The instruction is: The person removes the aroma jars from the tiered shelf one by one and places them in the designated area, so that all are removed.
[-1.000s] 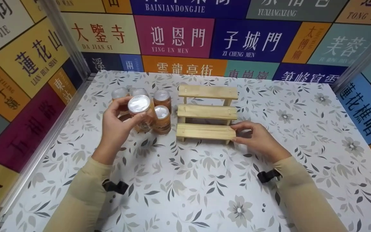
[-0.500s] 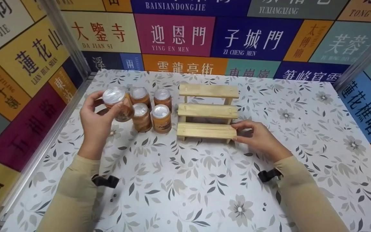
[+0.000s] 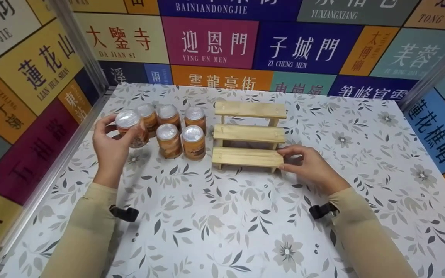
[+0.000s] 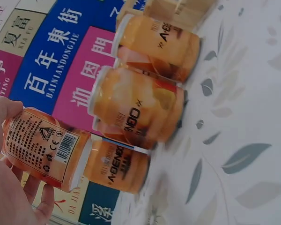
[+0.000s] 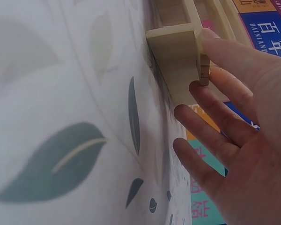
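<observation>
My left hand (image 3: 110, 143) holds a small orange-labelled can (image 3: 133, 129) with a silvery lid, thumb on one side and fingers round the other. In the left wrist view this can (image 4: 44, 147) shows a barcode label and looks raised off the table. To its right stand several similar cans, among them a front-left can (image 3: 169, 142) and a front-right can (image 3: 194, 143), all upright. My right hand (image 3: 309, 164) pinches the right end of the lowest step on a three-tier wooden stand (image 3: 247, 156). In the right wrist view, its other fingers (image 5: 201, 129) spread apart below the board.
A white table (image 3: 222, 231) with a leaf-and-flower pattern carries everything. Colourful panels with lettering (image 3: 211, 42) rise behind it and at both sides. The stand's upper steps (image 3: 249, 110) bear nothing. A black strap (image 3: 124, 213) sits round each wrist.
My left hand has carried its can leftward, away from the front-left can, then slightly lower and further left. The right hand and the wooden stand stay in place.
</observation>
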